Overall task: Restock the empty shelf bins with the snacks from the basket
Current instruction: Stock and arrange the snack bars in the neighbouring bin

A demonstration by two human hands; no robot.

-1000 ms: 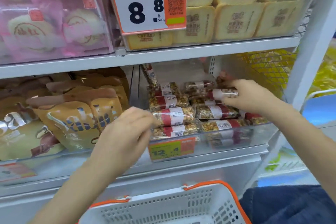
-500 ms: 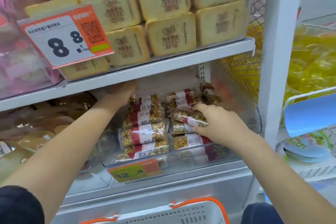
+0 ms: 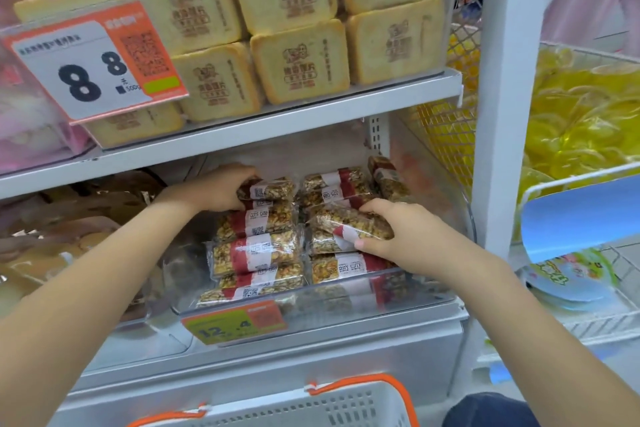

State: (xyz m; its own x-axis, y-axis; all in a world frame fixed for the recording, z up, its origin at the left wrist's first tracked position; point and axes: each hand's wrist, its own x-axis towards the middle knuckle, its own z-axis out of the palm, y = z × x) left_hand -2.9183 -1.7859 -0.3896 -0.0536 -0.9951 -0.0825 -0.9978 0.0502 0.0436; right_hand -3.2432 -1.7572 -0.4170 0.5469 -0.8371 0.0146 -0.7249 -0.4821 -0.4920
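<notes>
A clear plastic shelf bin (image 3: 346, 308) on the lower shelf holds two rows of several nut bars in clear wrappers with red and white labels. My left hand (image 3: 221, 189) reaches to the back of the left row and grips a nut bar (image 3: 268, 190) there. My right hand (image 3: 412, 239) holds a tilted nut bar (image 3: 343, 224) on top of the right row, thumb below it and fingers over it. The white basket (image 3: 329, 409) with orange handles stands below at the bottom edge; its inside is hidden.
Yellow square cake packs (image 3: 298, 59) fill the shelf above, behind a price tag (image 3: 93, 69) reading 8.8. An orange and green tag (image 3: 235, 322) hangs on the bin's front. Brown snack bags (image 3: 69, 246) lie left. A white upright (image 3: 505, 97) and yellow goods (image 3: 581, 128) stand right.
My left hand moved from the bin's front to the back of the left row and took hold of a bar. My right hand came forward with its bar, now tilted on the right row.
</notes>
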